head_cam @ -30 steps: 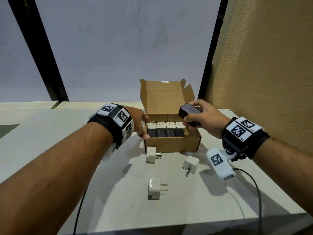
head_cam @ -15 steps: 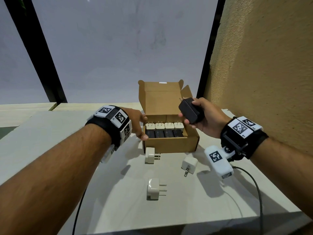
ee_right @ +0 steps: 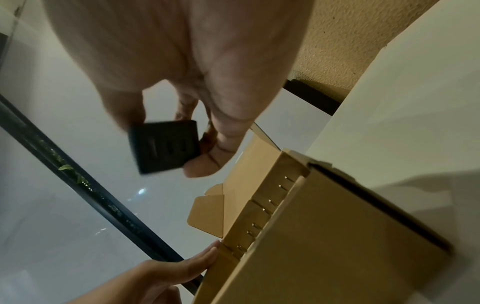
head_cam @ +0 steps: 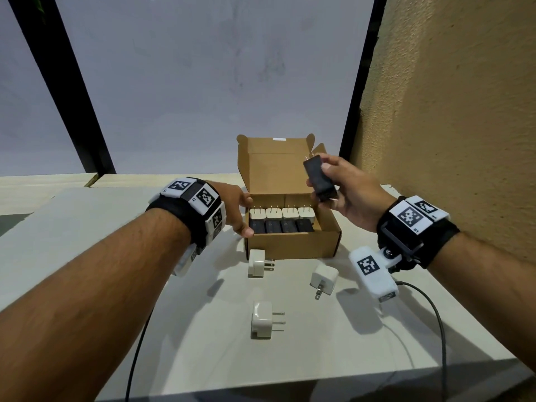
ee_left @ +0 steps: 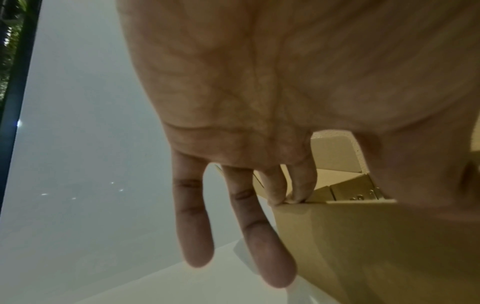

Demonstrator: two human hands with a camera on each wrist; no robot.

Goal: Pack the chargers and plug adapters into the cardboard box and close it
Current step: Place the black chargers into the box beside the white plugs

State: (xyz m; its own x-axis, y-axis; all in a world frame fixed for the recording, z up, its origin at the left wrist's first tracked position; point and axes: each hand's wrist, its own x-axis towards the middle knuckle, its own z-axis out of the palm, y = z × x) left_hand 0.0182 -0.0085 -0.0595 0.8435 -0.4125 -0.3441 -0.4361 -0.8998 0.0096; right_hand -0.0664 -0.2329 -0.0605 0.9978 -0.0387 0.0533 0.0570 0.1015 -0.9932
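Note:
An open cardboard box [head_cam: 290,246] stands on the table with its lid upright. Inside sit a row of white plug adapters [head_cam: 281,213] and, in front of them, a row of black chargers [head_cam: 280,226]. My right hand [head_cam: 346,187] pinches a black charger [head_cam: 319,179] above the box's back right corner, prongs pointing up; its port face shows in the right wrist view [ee_right: 165,147]. My left hand [head_cam: 235,207] rests against the box's left wall [ee_left: 363,236], two fingertips [ee_left: 285,197] on the rim. Three white adapters lie loose in front of the box [head_cam: 256,264] [head_cam: 324,278] [head_cam: 262,320].
A rough tan wall [head_cam: 449,111] rises close on the right of the box. A frosted window with black frame bars [head_cam: 72,91] fills the back. Black cables [head_cam: 435,314] trail from both wrists across the white table [head_cam: 87,227], whose front edge is near.
My right hand has lifted the black charger higher above the box and turned it upright, prongs now up. The left hand has stayed on the box's left wall.

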